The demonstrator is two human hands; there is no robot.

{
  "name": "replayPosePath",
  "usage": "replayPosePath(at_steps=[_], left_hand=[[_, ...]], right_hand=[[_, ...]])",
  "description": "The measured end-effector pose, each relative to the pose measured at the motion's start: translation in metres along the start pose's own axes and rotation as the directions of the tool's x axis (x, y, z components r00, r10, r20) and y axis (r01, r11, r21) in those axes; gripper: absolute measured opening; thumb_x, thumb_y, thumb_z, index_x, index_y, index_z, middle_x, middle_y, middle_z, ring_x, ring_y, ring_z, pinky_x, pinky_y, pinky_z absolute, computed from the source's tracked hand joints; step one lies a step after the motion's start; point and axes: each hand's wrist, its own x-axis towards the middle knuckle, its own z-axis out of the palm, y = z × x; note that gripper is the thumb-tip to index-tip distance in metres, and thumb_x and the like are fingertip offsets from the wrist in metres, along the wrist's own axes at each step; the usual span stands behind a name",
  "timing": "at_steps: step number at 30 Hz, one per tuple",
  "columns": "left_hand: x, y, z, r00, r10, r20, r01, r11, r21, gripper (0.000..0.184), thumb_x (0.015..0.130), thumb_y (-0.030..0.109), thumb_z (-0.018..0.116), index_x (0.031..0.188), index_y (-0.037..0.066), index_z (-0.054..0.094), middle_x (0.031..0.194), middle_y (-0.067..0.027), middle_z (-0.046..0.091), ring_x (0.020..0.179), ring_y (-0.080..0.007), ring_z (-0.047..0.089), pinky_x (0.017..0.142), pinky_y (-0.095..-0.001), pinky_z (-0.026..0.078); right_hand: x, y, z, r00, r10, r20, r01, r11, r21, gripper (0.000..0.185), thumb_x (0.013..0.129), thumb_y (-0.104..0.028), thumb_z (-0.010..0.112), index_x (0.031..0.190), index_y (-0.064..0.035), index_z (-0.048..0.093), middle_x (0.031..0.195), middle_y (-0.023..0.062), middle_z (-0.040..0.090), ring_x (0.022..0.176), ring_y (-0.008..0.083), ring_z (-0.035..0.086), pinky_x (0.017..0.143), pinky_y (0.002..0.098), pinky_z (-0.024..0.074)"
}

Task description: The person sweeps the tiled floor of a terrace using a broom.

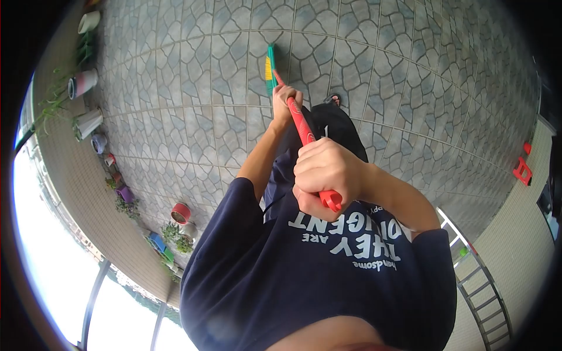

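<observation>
A broom with a red handle (pixel 301 123) reaches forward from my body. Its green head with yellow and green bristles (pixel 270 67) is at the far end, at the stone-patterned floor. My left hand (pixel 287 100) is wrapped round the handle lower down, close to the broom head. Nearer to my chest, my right hand (pixel 328 175) grips the upper part, and the red end of the handle sticks out below its fingers. One of my feet, in a dark sandal (pixel 333 100), shows just ahead of my dark trousers.
Potted plants and planters line the wall at the left, among them a pink and white pot (pixel 82 83) and a red pot (pixel 181 213). A red plastic object (pixel 522 171) is by the right wall. A metal ladder (pixel 483 295) lies at the lower right.
</observation>
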Motion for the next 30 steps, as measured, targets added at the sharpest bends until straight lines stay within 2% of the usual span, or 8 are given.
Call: replayPosePath(at_steps=[5,9,13,15,16,19,24,30], left_hand=[[-0.019,0.025,-0.082,0.999,0.037,-0.028,-0.034,0.992,0.122,0.028,0.076,0.010,0.070,0.058,0.009,0.049,0.058,-0.0046,0.048,0.063,-0.0249,0.054,0.088,-0.0400,0.041],[-0.052,-0.078,-0.113,0.986,-0.159,0.053,0.146,0.968,0.202,0.022,0.074,0.013,0.070,0.060,0.008,0.053,0.065,-0.0065,0.053,0.073,-0.0278,0.058,0.084,-0.0400,0.042],[-0.055,-0.145,-0.099,0.962,0.008,0.273,-0.052,0.987,0.152,0.019,0.069,0.016,0.072,0.062,0.008,0.056,0.067,-0.0072,0.055,0.077,-0.0307,0.059,0.080,-0.0439,0.046],[-0.060,-0.124,-0.074,0.951,0.198,0.239,-0.217,0.974,0.057,0.021,0.070,0.015,0.072,0.061,0.006,0.056,0.065,-0.0090,0.056,0.075,-0.0341,0.060,0.073,-0.0465,0.049],[-0.069,-0.102,-0.052,0.977,-0.025,0.212,0.037,0.998,-0.053,0.022,0.074,0.011,0.071,0.060,0.004,0.054,0.063,-0.0116,0.056,0.068,-0.0368,0.060,0.066,-0.0470,0.049],[-0.079,-0.043,0.006,0.993,-0.063,-0.104,0.029,0.955,-0.296,0.024,0.073,0.001,0.070,0.059,0.002,0.050,0.059,-0.0143,0.052,0.058,-0.0352,0.055,0.058,-0.0455,0.045],[-0.055,0.032,-0.040,0.988,0.134,-0.075,-0.147,0.966,-0.215,0.026,0.072,0.005,0.070,0.056,0.005,0.050,0.057,-0.0085,0.051,0.056,-0.0295,0.052,0.068,-0.0401,0.043],[-0.026,-0.010,-0.096,0.947,0.296,0.126,-0.288,0.954,-0.078,0.016,0.064,0.011,0.072,0.058,0.010,0.057,0.058,-0.0048,0.054,0.059,-0.0268,0.056,0.072,-0.0380,0.043]], right_hand=[[0.012,-0.046,0.026,0.993,-0.118,-0.007,0.118,0.990,0.078,0.024,0.065,-0.003,0.066,0.058,-0.0106,0.045,0.055,0.0010,0.045,0.047,0.0219,0.047,0.049,0.0339,0.0367],[0.003,0.042,0.076,0.998,-0.056,-0.040,0.059,0.993,0.101,0.022,0.066,0.000,0.065,0.059,-0.0062,0.044,0.056,0.0054,0.047,0.052,0.0277,0.049,0.056,0.0384,0.0408],[-0.015,0.078,0.094,0.986,0.103,-0.128,-0.091,0.991,0.097,0.024,0.071,0.005,0.061,0.060,-0.0018,0.040,0.057,0.0099,0.045,0.054,0.0296,0.043,0.057,0.0392,0.0387],[-0.011,0.056,0.098,0.991,0.101,-0.092,-0.097,0.994,0.045,0.023,0.067,0.004,0.062,0.058,-0.0033,0.042,0.055,0.0075,0.044,0.050,0.0283,0.044,0.055,0.0377,0.0383],[-0.004,0.041,0.101,0.995,0.101,-0.022,-0.101,0.995,0.010,0.022,0.067,0.005,0.060,0.058,-0.0033,0.042,0.055,0.0066,0.045,0.049,0.0273,0.043,0.053,0.0370,0.0379],[0.006,0.002,0.107,0.993,0.101,0.067,-0.098,0.994,-0.051,0.025,0.063,0.004,0.061,0.055,-0.0062,0.039,0.053,0.0038,0.041,0.044,0.0246,0.041,0.048,0.0355,0.0339],[0.001,-0.066,0.087,1.000,-0.003,-0.001,0.003,0.997,-0.073,0.028,0.062,-0.001,0.067,0.058,-0.0108,0.042,0.055,-0.0003,0.040,0.045,0.0203,0.041,0.048,0.0328,0.0325],[-0.023,-0.066,0.122,0.985,-0.122,-0.124,0.108,0.988,-0.114,0.031,0.064,0.005,0.064,0.058,-0.0097,0.037,0.058,0.0016,0.037,0.047,0.0196,0.040,0.050,0.0335,0.0356]])
